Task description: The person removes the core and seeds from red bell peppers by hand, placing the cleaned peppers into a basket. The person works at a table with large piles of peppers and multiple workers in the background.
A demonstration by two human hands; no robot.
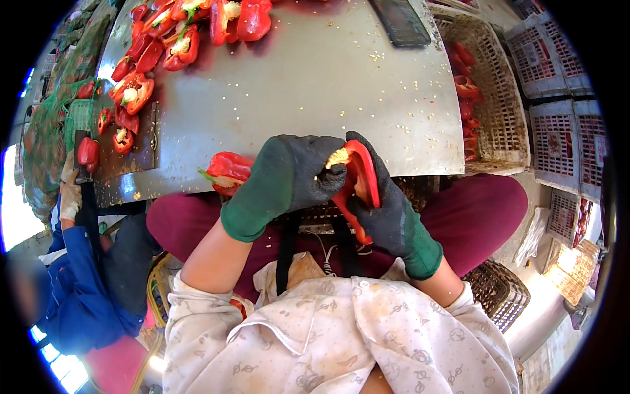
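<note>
Over my lap, just off the table's near edge, my right hand (382, 207) grips a cut red bell pepper (362, 172) in a black and green glove. The pepper's hollow inside faces left. My left hand (312, 172), gloved the same way, is closed with its fingertips at the pale seed core (338, 157) near the pepper's top. What lies inside those curled fingers is partly hidden. Beside my left wrist another red pepper piece (230, 169), with a bit of green stem, rests at the table edge, partly covered by the glove.
The metal table (289, 85) carries scattered seeds, a pile of split peppers (177, 46) at far left and a dark flat device (401, 23) at far right. A basket (502, 98) with red pieces stands right; crates (566, 138) beyond. At left a co-worker's gloved hand (70, 199) is near a pepper.
</note>
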